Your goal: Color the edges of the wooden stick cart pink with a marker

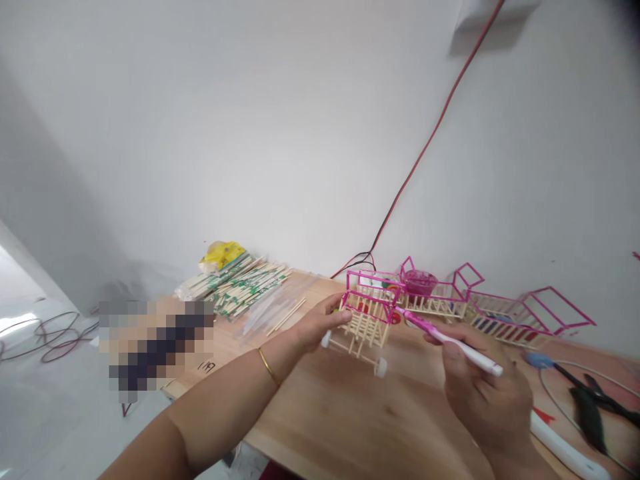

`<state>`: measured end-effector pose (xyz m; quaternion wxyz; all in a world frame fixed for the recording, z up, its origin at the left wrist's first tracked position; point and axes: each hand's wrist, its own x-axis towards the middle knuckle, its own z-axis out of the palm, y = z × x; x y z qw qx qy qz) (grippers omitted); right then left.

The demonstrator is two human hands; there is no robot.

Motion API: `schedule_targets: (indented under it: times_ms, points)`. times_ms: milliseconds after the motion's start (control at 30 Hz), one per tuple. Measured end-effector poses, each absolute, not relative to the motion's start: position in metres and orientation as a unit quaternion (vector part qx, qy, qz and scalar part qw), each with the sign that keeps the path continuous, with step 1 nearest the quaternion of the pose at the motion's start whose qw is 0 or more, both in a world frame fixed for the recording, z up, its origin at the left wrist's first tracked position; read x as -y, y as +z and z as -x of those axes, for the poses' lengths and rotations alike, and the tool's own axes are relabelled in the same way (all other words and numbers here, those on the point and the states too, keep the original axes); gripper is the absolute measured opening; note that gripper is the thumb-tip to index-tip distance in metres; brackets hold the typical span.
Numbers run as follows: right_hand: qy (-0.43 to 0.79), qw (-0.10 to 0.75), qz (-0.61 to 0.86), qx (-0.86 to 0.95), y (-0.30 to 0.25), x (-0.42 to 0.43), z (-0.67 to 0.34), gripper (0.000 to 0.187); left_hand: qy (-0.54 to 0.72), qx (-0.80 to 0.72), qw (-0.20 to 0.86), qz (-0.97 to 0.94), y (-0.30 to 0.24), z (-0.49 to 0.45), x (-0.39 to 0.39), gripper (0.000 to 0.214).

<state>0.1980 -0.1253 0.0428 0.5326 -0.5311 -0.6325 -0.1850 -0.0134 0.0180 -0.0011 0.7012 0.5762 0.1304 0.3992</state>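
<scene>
In the head view, the left grip (320, 325) pinches the small slatted cart (367, 327) by its side, thumb on the near face; how the other fingers sit behind it cannot be told. The cart is held up over the worktop (320, 417), between the two grips, tilted, with a white wheel (381, 367) below and to the right of the left grip. The right grip (485, 380) is closed around the white handle of a brush (465, 350), whose pink front end reaches to the cart's pink upper frame, at or very near contact.

The cart looks very light and fairly stiff along its sticks, but fragile at the joints: a hard squeeze could probably rack it or snap a slat. The pink bars may be tacky or slippery if the colour is wet, so the bare, close-set slats low on the side seem the best hold, clear of the thin upper bars and the wheels.

Beyond the right grip stand a pink-stained cup (420, 283) and another pink-topped slatted frame (505, 330). Beyond and left of the left grip lie green-marked sticks (255, 290), with a few bare sticks (286, 317) nearer it.
</scene>
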Motion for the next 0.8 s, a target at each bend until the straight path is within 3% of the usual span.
schedule_targets:
  times_ms: [167,800]
  points:
    - [-0.231,0.586,0.478,0.612,0.0464,0.1283,-0.196,0.017,0.395,-0.152,0.7,-0.576,-0.0086,0.0134,-0.0219,0.071]
    - [-0.282,0.534,0.461,0.651,0.0475,0.1253,-0.1954,0.02,0.468,-0.19,0.657,-0.56,-0.0049,0.0088,-0.019,0.09]
